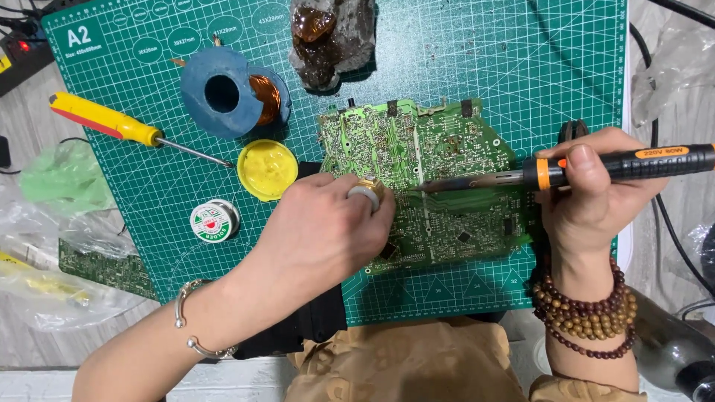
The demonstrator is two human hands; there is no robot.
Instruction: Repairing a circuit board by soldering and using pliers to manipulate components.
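A green circuit board (454,149) lies solder side up on a green cutting mat (521,59). My left hand (328,227), wearing a ring and a silver bracelet, rests on the board's left part with its fingers curled; whether it pinches anything is hidden. My right hand (592,197), with wooden bead bracelets on the wrist, grips a black and orange soldering iron (618,165). The iron's metal tip (428,186) touches the board just right of my left fingers.
On the mat's left side lie a yellow-handled screwdriver (112,123), a blue spool of copper wire (231,93), a yellow flux tin (267,168) and a small solder reel (214,221). A brown rosin lump (328,37) sits at the top. Plastic bags (52,246) lie left.
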